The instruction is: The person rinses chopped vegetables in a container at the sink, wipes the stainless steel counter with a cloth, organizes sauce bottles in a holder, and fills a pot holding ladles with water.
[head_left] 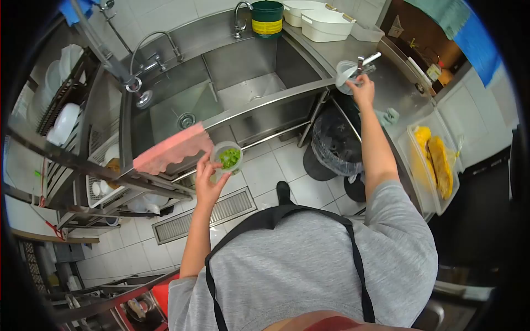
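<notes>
My left hand (210,179) has its fingers round the rim of a small clear round container (227,156), which holds chopped green pieces (229,159). It is over the floor in front of the sink. At the right, my right hand (361,90) reaches to a clear round tub (346,76) on the steel counter (381,83). Utensils with a white handle (372,58) stand in or beside the tub. My fingers are closed at the tub and utensils; exactly which they grip is too small to tell.
A double steel sink (248,88) lies ahead, with a pink cloth (174,149) over its front edge. A lined black bin (334,138) stands below the counter. To the right sits a tray with yellow packages (439,165). White tubs (326,26) stand at the back.
</notes>
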{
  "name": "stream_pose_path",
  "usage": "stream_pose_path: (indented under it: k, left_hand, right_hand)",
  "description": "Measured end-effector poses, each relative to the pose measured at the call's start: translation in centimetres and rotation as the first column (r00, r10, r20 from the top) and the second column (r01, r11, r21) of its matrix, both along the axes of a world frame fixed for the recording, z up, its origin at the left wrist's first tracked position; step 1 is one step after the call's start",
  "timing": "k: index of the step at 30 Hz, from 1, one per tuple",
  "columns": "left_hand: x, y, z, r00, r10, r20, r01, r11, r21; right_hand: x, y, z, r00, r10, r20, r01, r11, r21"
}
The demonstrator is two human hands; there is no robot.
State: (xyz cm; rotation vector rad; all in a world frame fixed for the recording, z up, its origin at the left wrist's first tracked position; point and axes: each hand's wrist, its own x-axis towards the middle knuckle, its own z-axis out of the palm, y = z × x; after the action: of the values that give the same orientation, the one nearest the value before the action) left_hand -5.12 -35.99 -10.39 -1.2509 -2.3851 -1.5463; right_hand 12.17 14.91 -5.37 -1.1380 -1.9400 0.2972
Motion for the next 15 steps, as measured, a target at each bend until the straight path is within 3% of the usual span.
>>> stream_pose_path:
  k: [4, 9, 11, 12, 14, 15]
  left_hand:
    - [-2.6, 7.0, -0.8, 0.985, 0.129, 0.111, -0.136, 0.989, 0.052]
    - [-6.0, 13.0, -1.4, 0.962, 0.177, 0.208, -0.193, 0.98, 0.056]
    - [-8.0, 15.0, -0.6, 0.965, 0.175, 0.196, -0.192, 0.979, 0.072]
    - [-9.3, 16.1, -0.3, 0.972, 0.174, 0.156, -0.188, 0.979, 0.08]
    - [-12.3, 18.9, 0.5, 0.981, 0.174, 0.087, -0.181, 0.98, 0.08]
    - [-13.8, 20.1, 0.6, 0.987, 0.162, 0.023, -0.163, 0.984, 0.072]
  right_hand:
    - [-2.5, 10.3, -2.0, 0.983, -0.152, 0.102, 0.166, 0.975, -0.145]
    - [-5.6, 19.8, -5.0, 0.985, -0.093, 0.143, 0.128, 0.956, -0.265]
    - [-6.3, 23.4, -8.6, 0.994, -0.108, 0.017, 0.108, 0.994, -0.008]
    - [-7.3, 22.7, -8.1, 0.995, -0.099, 0.014, 0.099, 0.995, -0.005]
    - [-9.9, 17.9, -6.1, 0.915, -0.315, -0.253, 0.362, 0.916, 0.171]
    - [-11.7, 16.6, -6.0, 0.917, -0.317, -0.243, 0.361, 0.918, 0.163]
